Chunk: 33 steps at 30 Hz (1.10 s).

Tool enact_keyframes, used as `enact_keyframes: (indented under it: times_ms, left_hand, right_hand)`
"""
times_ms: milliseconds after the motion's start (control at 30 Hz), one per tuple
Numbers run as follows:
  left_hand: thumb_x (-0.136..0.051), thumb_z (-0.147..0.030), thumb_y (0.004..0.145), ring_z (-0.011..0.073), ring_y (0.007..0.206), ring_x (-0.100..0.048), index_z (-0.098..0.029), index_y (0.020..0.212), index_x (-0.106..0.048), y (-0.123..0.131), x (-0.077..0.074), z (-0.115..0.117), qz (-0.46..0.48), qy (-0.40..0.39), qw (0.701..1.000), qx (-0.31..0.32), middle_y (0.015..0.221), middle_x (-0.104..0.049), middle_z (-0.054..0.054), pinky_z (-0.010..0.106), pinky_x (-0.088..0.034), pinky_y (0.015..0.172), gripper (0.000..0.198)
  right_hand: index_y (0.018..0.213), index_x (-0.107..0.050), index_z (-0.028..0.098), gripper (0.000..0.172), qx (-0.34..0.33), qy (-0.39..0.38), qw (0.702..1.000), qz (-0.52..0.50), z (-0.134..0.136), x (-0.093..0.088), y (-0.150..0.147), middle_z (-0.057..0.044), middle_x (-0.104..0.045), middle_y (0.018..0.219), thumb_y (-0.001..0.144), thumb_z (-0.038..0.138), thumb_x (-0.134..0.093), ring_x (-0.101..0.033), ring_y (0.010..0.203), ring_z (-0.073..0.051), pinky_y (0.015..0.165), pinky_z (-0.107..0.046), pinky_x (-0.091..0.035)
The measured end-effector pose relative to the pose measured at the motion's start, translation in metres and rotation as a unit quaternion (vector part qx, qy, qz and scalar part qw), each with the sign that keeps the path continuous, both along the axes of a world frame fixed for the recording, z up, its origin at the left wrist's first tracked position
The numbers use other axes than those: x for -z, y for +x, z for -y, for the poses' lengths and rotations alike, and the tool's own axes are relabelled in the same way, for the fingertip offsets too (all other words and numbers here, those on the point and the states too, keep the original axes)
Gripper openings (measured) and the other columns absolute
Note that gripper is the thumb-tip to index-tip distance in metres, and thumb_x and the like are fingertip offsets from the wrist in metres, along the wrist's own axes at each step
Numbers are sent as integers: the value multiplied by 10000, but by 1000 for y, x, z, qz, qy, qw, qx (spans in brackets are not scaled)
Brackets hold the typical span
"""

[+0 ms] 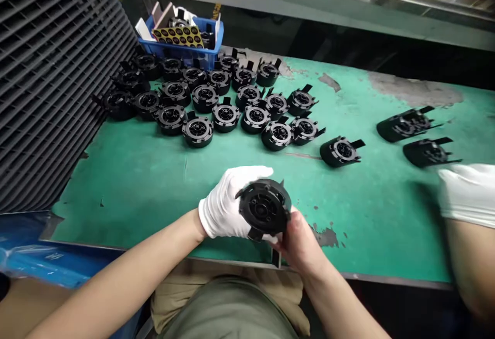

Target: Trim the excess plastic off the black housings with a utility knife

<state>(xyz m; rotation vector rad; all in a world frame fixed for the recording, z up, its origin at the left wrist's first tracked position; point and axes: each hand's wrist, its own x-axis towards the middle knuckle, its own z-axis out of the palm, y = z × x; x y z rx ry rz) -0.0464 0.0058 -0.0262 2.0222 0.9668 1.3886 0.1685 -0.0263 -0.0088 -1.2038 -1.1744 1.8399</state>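
Observation:
A round black plastic part (265, 207) with short tabs on its rim is held between both hands above the front of the green table. My left hand (232, 202), in a white glove, wraps round its left side. My right hand (301, 238) is bare and grips the part's lower right edge. Beyond them, several similar black parts (198, 131) stand grouped on the table, each with upright tabs. One more black part (340, 151) stands apart, right of the group.
Another person's gloved hand (469, 192) is at the right edge, near several black parts (427, 152). A blue basket (178, 50) holding assorted pieces stands at the back left. Stacked dark grids (58, 86) rise along the left side of the green table (139, 184).

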Motion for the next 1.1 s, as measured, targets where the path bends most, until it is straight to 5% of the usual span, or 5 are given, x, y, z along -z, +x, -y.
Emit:
enact_keyframes:
  times_ms: [100,233,500,833,1100]
  left_hand:
    - [-958,-722,703,345,1198,-783,-219,1390,-650,-4,-8,-5,-12,-44,999,28,1304,-780,137,497,-637,1110,905]
    - [-923,-749,669,377,1149,-765,-215,1259,-706,-8,-12,-8,-108,-106,988,17,1215,-775,143,537,-628,1068,825]
    - [-976,-750,641,476,1399,-627,-159,1642,-441,-11,9,-4,-228,-130,965,3,1500,-642,241,653,-520,1192,1280]
    - [-883,-434,896,391,1528,-567,-238,1744,-286,-23,-1,-2,-191,-127,971,67,1634,-595,183,564,-451,1298,1055]
    - [-876,-822,776,446,1453,-581,-218,1712,-419,-21,6,-9,-202,-144,967,59,1516,-628,222,639,-471,1264,1204]
  right_hand:
    - [1001,-623,229,771,1,-50,998,-43,5,13,-16,63,-432,596,909,988,-531,-245,475,-79,409,-223,-201]
    - [1363,-664,204,696,60,-32,997,25,-7,0,2,93,-387,598,992,793,-664,-267,520,-89,447,-214,-221]
    - [1448,-753,263,526,81,127,963,226,-17,-9,42,-68,-774,1039,1084,621,-624,-560,651,-132,552,-292,-498]
    - [1434,-661,241,319,-99,481,769,409,-38,-12,73,-64,-792,1155,1118,249,-621,-767,1001,-204,870,-318,-601]
    - [1401,-670,166,295,-208,586,650,437,-55,-20,73,-36,-693,949,1112,210,-629,-648,806,-176,711,-305,-505]
